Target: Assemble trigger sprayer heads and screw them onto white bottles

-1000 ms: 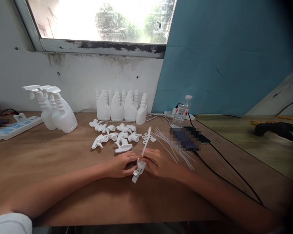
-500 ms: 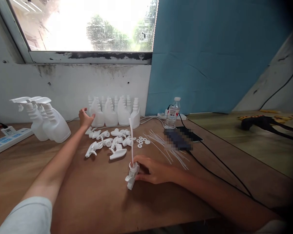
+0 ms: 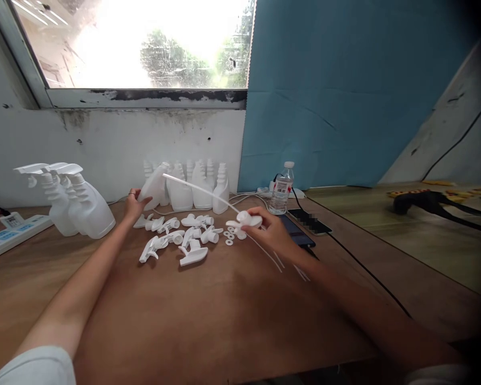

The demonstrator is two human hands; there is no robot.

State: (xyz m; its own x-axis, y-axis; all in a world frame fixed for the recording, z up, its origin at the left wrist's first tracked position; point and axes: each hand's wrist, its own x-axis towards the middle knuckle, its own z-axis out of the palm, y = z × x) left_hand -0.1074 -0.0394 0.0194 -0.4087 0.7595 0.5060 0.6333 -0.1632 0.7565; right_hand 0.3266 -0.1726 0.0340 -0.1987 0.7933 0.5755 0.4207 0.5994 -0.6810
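Note:
My left hand (image 3: 134, 206) is closed around the lower part of a white bottle (image 3: 154, 187), which leans to the right near the row of white bottles (image 3: 202, 190) by the wall. In my right hand (image 3: 266, 227) is a white trigger sprayer head (image 3: 248, 219), held sideways. Its long thin dip tube (image 3: 202, 190) points up and left, the tip close to the mouth of the tilted bottle. Several loose trigger sprayer heads (image 3: 194, 254) lie on the table between my hands. White ring washers (image 3: 229, 235) lie just left of my right hand.
Two or more bottles with sprayers fitted (image 3: 90, 206) stand at the left beside a power strip (image 3: 20, 232). A water bottle (image 3: 281, 192), phones (image 3: 310, 222) and black cables lie right. Thin tubes (image 3: 276, 259) are partly hidden under my right arm.
My left hand has taken hold of a bottle and tilted it right. My right hand has moved up and right, turning the sprayer so its tube swings from upright to pointing left.

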